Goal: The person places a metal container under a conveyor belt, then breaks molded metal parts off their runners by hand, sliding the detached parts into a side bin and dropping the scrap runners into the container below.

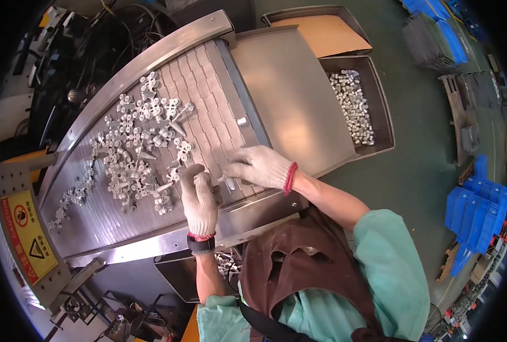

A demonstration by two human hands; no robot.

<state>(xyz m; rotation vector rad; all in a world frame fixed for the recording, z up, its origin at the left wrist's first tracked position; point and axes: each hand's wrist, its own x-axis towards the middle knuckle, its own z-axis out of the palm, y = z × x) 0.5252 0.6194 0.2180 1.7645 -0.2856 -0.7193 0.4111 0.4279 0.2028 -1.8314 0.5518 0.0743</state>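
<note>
Slatted metal conveyor [208, 125] slopes across the view, a steel side rail [145, 51] along its far edge and a second rail along the near edge. Heap of small cast metal parts [131, 148], pale grey, spread over the middle and left of the slats; many have round, ring-like ends, a few taper to a cone. The person's left hand [198, 199], in a knitted off-white glove with dark wristband [201, 244] at the cuff, is over the conveyor at the right edge of the heap, fingers curled inward; cannot tell whether they pinch anything. Right hand [260, 167], gloved alike with a red cuff edge, reaches in from the right, fingers bent and pointing toward the left hand; the two hands are near each other. Small pale metal piece [231, 184] shows just below the right fingertips, over the slats; cannot tell if it is gripped. Short metal cylinder [242, 121] lies alone higher up, near the dark strip at the conveyor's end. Beyond that strip, smooth metal plate [288, 91]; past it, a dark bin [383, 114] holding many short metal cylinders [351, 105]. Yellow caution sign [30, 236] on the frame at far left.
</note>
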